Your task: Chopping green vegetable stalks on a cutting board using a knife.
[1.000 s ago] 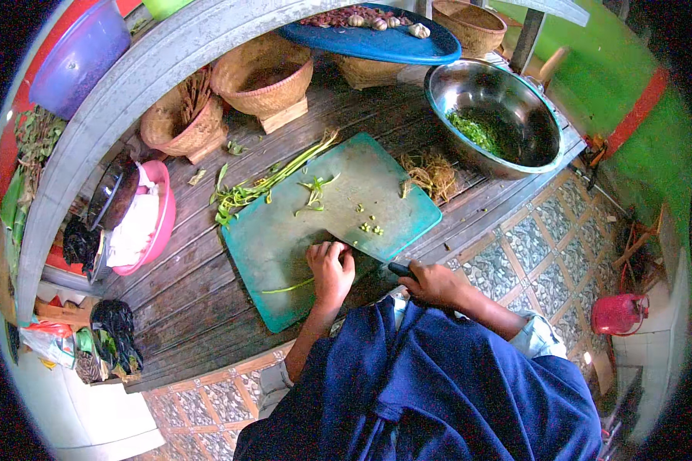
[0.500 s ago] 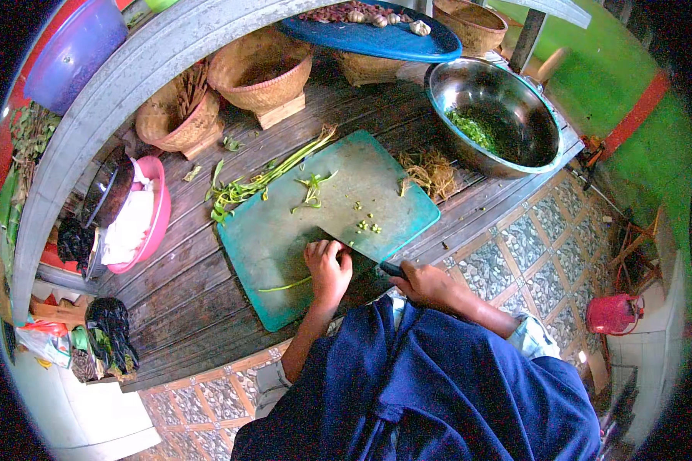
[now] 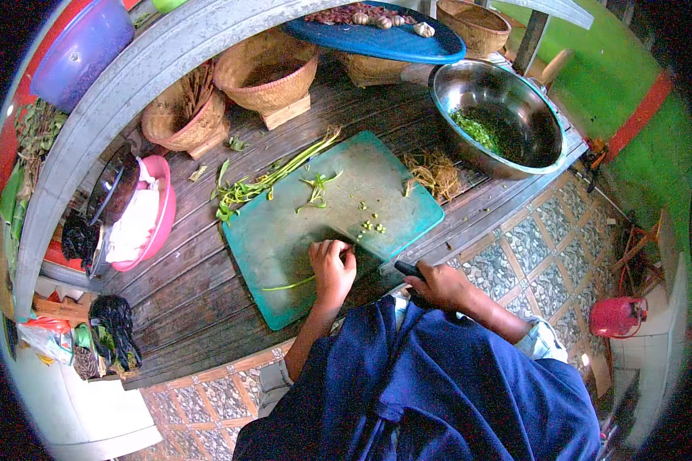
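My left hand (image 3: 331, 265) rests curled on the green cutting board (image 3: 269, 230), its fingers closed around a thin green stalk (image 3: 288, 285) trailing left. My right hand (image 3: 437, 284) grips a knife (image 3: 407, 268) by its black handle; the blade lies beside my left fingertips. A few chopped green pieces (image 3: 372, 228) sit right of the blade. A leafy sprig (image 3: 315, 192) lies higher on the board, with long green stems (image 3: 277, 177) along its upper left edge. A heap of brown roots (image 3: 434, 177) sits at its right edge.
At the back right are a steel bowl (image 3: 538, 115) of chopped greens and a blue tray (image 3: 323, 34) with garlic. Woven baskets (image 3: 265, 84) line the back of the wooden table. A pink basin (image 3: 161, 223) is at left, a tiled floor (image 3: 553, 284) at right.
My hands, the knife and the stalk hold nearly the same places on the board. The whole view has shifted slightly, with only small movement at the fingers and blade.
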